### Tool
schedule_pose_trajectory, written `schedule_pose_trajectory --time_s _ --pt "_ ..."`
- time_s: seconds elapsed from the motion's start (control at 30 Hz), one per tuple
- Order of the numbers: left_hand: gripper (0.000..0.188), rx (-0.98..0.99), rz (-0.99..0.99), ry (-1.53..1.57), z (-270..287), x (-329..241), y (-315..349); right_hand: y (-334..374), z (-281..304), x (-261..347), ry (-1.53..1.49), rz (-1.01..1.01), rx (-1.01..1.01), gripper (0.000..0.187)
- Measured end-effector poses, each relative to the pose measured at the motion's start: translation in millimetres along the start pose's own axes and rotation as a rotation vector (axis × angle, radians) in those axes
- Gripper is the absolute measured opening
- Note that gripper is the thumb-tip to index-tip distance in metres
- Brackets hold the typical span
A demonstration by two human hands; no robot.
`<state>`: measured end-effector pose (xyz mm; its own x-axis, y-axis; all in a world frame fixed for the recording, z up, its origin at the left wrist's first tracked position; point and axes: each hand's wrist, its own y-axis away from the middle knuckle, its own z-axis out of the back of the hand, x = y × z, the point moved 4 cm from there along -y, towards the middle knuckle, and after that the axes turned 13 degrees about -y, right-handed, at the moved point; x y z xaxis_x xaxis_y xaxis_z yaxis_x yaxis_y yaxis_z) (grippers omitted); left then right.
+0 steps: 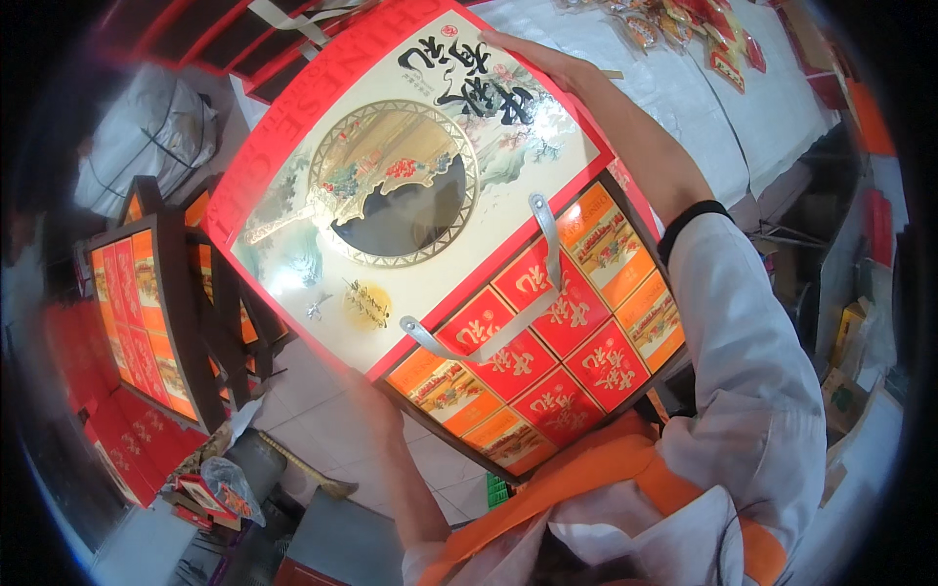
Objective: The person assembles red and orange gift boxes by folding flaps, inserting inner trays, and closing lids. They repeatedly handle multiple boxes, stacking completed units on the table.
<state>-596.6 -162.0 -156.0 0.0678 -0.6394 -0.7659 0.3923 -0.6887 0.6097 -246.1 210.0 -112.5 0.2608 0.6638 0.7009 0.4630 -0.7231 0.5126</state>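
A large gift box fills the middle of the view, tilted. Its cream lid (293, 195) has a red border, a round dark window and painted scenery. Below the lid's edge shows a brown-framed tray of small red and orange boxes (557, 405). A pale ribbon handle (523, 317) with metal ends crosses that edge. My right hand (547, 63) grips the lid's far right edge, its fingertips over the top. My left hand (374, 402), slightly blurred, holds the near left edge where lid and tray meet; its fingers are mostly hidden.
Similar brown-framed trays (147, 317) stand at the left, near red boxes (122, 444) and a white wrapped bundle (147, 132). A white-covered table (684, 117) at the back right bears small packets (674, 24). A grey-topped stool or box (342, 542) stands below.
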Motion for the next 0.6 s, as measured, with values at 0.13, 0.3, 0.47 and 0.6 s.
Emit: schedule_pose_trajectory --time_s 0.13,0.3,0.47,0.6 --pt "0.069 -0.030 0.026 0.197 -10 -7 7 28 13 -16 0.008 0.038 -0.214 0.068" --pt "0.071 -0.142 -0.056 0.185 -15 -20 16 49 17 -36 -0.277 0.030 -0.105 0.059" --pt "0.068 -0.125 -0.067 0.171 -2 -6 13 66 29 -50 -0.408 0.009 -0.205 0.053" --pt "0.041 0.034 -0.108 0.338 18 2 -6 71 23 -45 -0.487 0.081 -0.247 0.045"
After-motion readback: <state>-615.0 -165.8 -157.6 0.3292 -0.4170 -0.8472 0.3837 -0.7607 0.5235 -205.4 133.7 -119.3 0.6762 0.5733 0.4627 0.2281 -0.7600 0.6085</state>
